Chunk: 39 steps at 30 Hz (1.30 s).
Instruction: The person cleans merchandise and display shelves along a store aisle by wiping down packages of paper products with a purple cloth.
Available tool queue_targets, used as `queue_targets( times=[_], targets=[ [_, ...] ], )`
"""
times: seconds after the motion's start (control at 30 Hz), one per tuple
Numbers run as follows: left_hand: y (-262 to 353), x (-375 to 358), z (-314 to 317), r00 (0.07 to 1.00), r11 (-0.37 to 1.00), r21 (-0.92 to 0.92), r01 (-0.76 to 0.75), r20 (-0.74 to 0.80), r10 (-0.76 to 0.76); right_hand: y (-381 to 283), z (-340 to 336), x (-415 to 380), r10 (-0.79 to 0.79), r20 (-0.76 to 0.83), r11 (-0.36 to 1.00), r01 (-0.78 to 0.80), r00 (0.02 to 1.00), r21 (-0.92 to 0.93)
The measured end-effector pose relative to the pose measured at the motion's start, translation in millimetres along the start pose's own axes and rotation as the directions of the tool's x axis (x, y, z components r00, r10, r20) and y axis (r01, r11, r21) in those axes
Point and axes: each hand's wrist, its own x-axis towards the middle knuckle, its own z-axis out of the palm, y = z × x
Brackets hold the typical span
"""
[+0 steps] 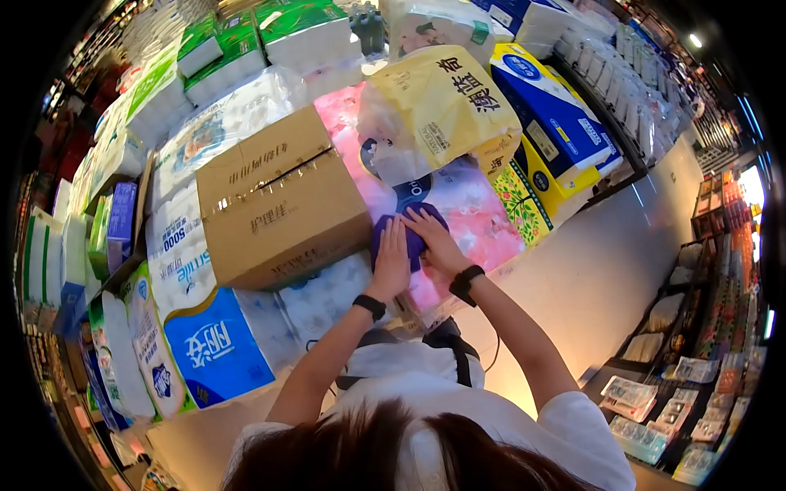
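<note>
A purple cloth [414, 245], folded or bunched, lies on a pack with a pink and white floral print [471, 209]. My left hand [391, 260] rests flat on the cloth's left side, fingers together and stretched forward. On its right side, my right hand [435, 237] lies with fingers extended over it. Both hands wear black wristbands. A brown cardboard box [278, 204], its top taped along the seam, stands just left of my left hand. Beyond the cloth sits a cream-yellow tissue pack [434, 106].
Blue and yellow packs [565, 123] stand at the right of the pile. Paper packs, including a blue and white one [217, 352], lie to the left. Green packs [303, 33] are at the back. Bare floor [598, 254] and low shelves [663, 311] lie to the right.
</note>
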Motion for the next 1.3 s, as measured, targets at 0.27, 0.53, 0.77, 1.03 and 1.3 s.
queue_targets(
  times=[0.27, 0.53, 0.77, 1.03, 1.3],
  targets=[
    [-22, 70, 23, 0.989, 0.987, 0.076, 0.14, 0.028, -0.143, 61, -22, 59, -0.088, 0.052, 0.996, 0.087, 0.995, 0.023],
    [-26, 105, 44, 0.942, 0.921, 0.204, 0.332, -0.025, -0.334, 131, -11, 117, -0.331, 0.015, 0.935, 0.326, 0.944, 0.143],
    [25, 70, 45, 0.942, 0.942, 0.117, 0.315, -0.16, -0.295, 116, -25, 68, -0.339, 0.109, 0.939, 0.328, 0.934, 0.106],
    [149, 2, 72, 0.958, 0.958, 0.017, 0.285, -0.039, -0.284, 108, -91, -72, -0.36, 0.227, 0.929, 0.326, 0.905, 0.173],
    [166, 58, 111, 0.986, 0.99, 0.044, 0.133, 0.093, -0.137, 148, -138, -103, -0.153, 0.195, 0.983, 0.13, 0.969, 0.128]
  ],
)
